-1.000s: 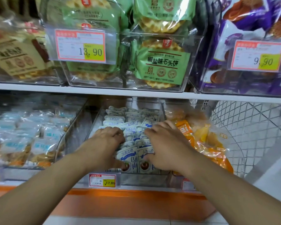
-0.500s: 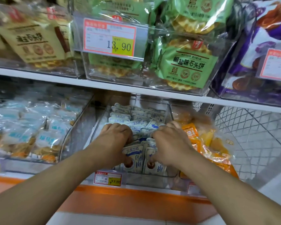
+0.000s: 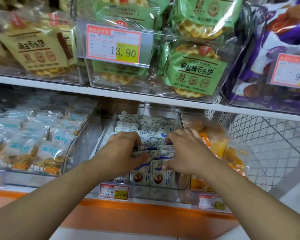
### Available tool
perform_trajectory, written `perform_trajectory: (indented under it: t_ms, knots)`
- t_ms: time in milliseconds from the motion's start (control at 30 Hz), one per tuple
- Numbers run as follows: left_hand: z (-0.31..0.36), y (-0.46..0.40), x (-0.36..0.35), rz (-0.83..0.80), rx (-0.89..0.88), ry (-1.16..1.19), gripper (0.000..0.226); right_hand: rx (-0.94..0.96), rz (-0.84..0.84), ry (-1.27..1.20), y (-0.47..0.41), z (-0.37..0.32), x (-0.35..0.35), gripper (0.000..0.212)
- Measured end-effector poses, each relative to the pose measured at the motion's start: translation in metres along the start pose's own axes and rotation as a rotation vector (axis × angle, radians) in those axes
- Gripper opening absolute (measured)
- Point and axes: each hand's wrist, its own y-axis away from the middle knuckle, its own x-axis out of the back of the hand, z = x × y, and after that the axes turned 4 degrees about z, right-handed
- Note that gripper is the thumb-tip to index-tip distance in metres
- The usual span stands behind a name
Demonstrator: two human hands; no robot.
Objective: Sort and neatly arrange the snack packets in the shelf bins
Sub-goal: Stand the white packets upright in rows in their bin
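Here, both hands are sunk into the clear bin (image 3: 164, 191) of blue-white packets (image 3: 160, 155) on the lower shelf. Left hand (image 3: 123, 149): fingers curled down over the packet tops, thumb laid along a front packet. Right hand (image 3: 185, 153): fingers curled into the rows, thumb pinched on the front packet's top edge. Fingertips are hidden among the packets, so how many are gripped cannot be told. More packets stand in rows just behind the knuckles. An orange bag (image 3: 220, 149) lies just right of the right hand. A price tag (image 3: 114, 191) is clipped below the left wrist.
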Motion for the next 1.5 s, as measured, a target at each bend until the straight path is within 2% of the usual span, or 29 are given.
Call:
perform_trajectory:
  t_ms: [100,200,300,433,533,600,700,800,867,933,1000,1033,1100,1200,1300,1367,1500]
  knots:
    - [0.002,-0.018,-0.002,0.069,0.026,0.137,0.026,-0.081,0.068,-0.094,0.005,0.013,0.004,0.086]
    - [0.011,-0.045,-0.007,0.092,0.034,0.22,0.033,-0.222,0.119,-0.244,0.008,0.024,0.002,0.073]
    - [0.022,-0.071,-0.021,0.055,0.019,0.209,0.036,-0.223,0.127,-0.317,0.011,0.031,-0.007,0.07]
    - [0.032,-0.101,-0.04,0.008,0.127,0.168,0.024,-0.22,0.102,-0.416,0.013,0.034,-0.016,0.078]
    - [0.037,-0.111,-0.042,-0.023,0.173,0.146,0.025,-0.191,0.115,-0.436,0.014,0.035,-0.017,0.068]
    - [0.037,-0.109,-0.039,0.119,0.165,0.218,0.025,-0.173,0.116,-0.454,0.015,0.036,-0.017,0.06]
    - [0.04,-0.089,-0.027,0.347,0.18,0.395,0.018,-0.159,0.148,-0.467,0.015,0.039,-0.019,0.071]
    - [0.045,-0.056,-0.009,0.411,0.144,0.513,0.008,-0.169,0.195,-0.481,0.018,0.034,-0.015,0.092]
    - [0.05,-0.031,0.005,0.408,0.099,0.582,0.007,-0.116,0.267,-0.473,0.021,0.026,-0.007,0.093]
    - [0.057,-0.01,0.015,0.417,0.025,0.605,0.005,-0.034,0.337,-0.453,0.025,0.017,0.004,0.082]
    - [0.066,0.008,0.024,0.4,-0.024,0.614,0.004,0.055,0.402,-0.427,0.031,0.008,0.012,0.054]
    - [0.068,0.015,0.028,0.371,-0.023,0.641,0.005,0.093,0.445,-0.423,0.034,0.004,0.014,0.041]
    - [0.065,0.026,0.035,0.282,0.005,0.692,0.015,0.116,0.505,-0.461,0.04,0.001,0.016,0.027]
    - [0.04,0.035,0.038,0.178,0.059,0.486,0.035,0.046,0.437,-0.504,0.048,0.007,0.019,0.021]
    - [0.011,0.04,0.039,0.106,0.035,0.111,0.036,0.018,0.158,-0.375,0.055,0.012,0.019,0.025]
    - [-0.004,0.04,0.037,0.056,-0.04,-0.017,0.036,0.074,0.014,-0.205,0.058,0.012,0.013,0.033]
    - [-0.025,0.035,0.03,0.116,-0.18,-0.192,0.039,0.117,-0.02,-0.135,0.053,0.006,0.01,0.043]
